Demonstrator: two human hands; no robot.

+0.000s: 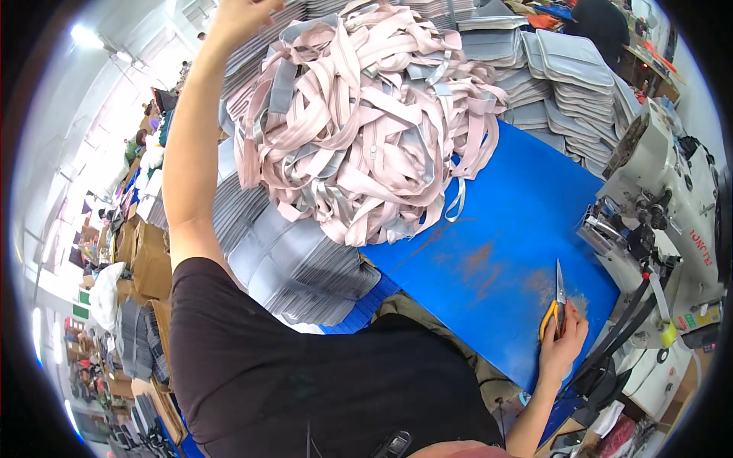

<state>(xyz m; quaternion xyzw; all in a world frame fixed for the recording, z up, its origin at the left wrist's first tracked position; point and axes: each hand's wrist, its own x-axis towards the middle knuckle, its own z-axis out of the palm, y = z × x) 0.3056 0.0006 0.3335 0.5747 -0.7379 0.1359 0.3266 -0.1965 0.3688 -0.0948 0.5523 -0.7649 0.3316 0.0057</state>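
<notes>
My right hand (563, 341) is closed around the yellow handles of a pair of scissors (550, 314) above the blue tabletop (527, 221). The metal blades point away from me. My left arm stretches far out to the upper left. My left hand (243, 19) is at the top edge of the picture, beside stacked grey pieces, and the frame cuts off part of it. Its bent fingers show only partly, so its grip is unclear. Near the middle lies a big tangled heap of pale pink zipper strips (374, 130) with grey tabs among them.
A white sewing machine (672, 206) stands at the table's right side. Stacks of grey padded panels (576, 72) rise at the far right, and more grey panels (298, 259) are piled left of the table. Brownish dust (477, 259) marks the blue surface. Cardboard boxes (149, 259) stand farther left.
</notes>
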